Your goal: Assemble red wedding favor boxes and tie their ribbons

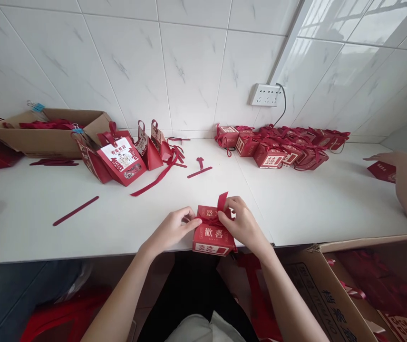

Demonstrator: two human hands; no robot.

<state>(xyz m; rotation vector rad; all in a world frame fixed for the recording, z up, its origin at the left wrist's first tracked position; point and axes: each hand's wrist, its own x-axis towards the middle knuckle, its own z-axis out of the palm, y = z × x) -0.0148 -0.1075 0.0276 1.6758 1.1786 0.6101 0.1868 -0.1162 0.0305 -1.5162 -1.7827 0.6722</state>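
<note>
A red gift box [213,233] with pale Chinese characters lies at the table's front edge, directly before me. Dark red ribbon [222,201] is tied across its top, one end standing up. My left hand [179,227] pinches the ribbon at the box's left side, thumb and forefinger together. On the right, my right hand [242,219] is closed on the ribbon near the upright end. The knot itself is partly covered by fingers.
Several tied red boxes [269,154] stand at the back right. Triangular gift bags [122,160], a cardboard box [57,135] and loose ribbon strips [75,210] are on the left. Another person's hand [385,159] touches a red box at right. A carton [326,289] sits below.
</note>
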